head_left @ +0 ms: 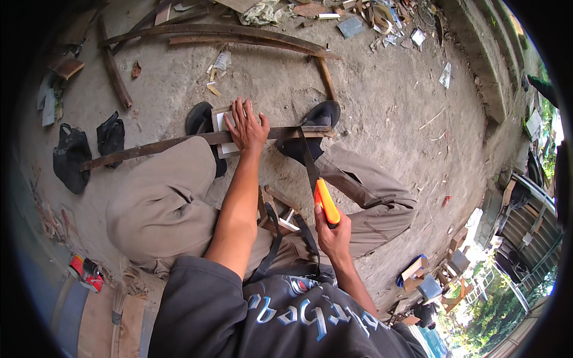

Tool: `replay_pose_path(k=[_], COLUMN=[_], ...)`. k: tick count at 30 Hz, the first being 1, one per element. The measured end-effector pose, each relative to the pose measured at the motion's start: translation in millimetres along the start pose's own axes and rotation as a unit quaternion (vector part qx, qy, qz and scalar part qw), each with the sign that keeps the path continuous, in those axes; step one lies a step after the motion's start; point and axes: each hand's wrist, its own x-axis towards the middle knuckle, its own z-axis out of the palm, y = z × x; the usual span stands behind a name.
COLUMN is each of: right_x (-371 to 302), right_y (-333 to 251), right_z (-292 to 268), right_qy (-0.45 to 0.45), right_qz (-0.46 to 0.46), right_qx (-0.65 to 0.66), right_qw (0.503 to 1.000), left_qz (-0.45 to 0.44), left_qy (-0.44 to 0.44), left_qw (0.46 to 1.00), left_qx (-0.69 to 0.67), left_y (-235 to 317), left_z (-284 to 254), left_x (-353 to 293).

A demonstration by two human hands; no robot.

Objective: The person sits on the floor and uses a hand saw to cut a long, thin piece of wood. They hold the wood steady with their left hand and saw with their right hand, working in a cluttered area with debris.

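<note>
A long dark wood strip (173, 145) lies crosswise in front of me, over a pale block (224, 128) between my feet. My left hand (246, 128) lies on the strip and the block, fingers stretched out and pressing from above. In my right hand (333, 235) is a handsaw, held by its orange and yellow handle (326, 200). The dark saw blade (307, 156) runs away from me and crosses the strip close to its right end. My right foot's dark sandal (323, 113) is beside that end.
Two black bags (70, 156) stand at the left. Long wood strips (227, 30) lie on the dirt ground farther off, with scraps and litter behind them. Between my legs is a small wooden piece (276, 194) with black straps. Concrete steps (477, 53) rise at the far right.
</note>
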Motion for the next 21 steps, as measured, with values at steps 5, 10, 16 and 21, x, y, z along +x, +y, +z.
replay_pose_path(k=[5,10,16,21], right_x=[1,1,1,0], right_y=[-2,5,5,8], right_z=[3,-5,2,5], right_qy=[0.003,0.001,-0.013,-0.021], right_qz=[-0.007,0.0,-0.01,0.056], right_qx=[0.034,0.02,0.028,0.048], right_qw=[0.999,1.0,0.999,0.997], left_qz=[0.003,0.026,-0.125,-0.131], left_qy=[0.038,0.029,0.04,0.051], left_qw=[0.998,0.994,0.991,0.99], left_qx=[-0.041,-0.099,0.015,0.004], left_y=[-7,-28,-21,-20], left_z=[2,-7,-12,-2], left_x=[4,8,16,19])
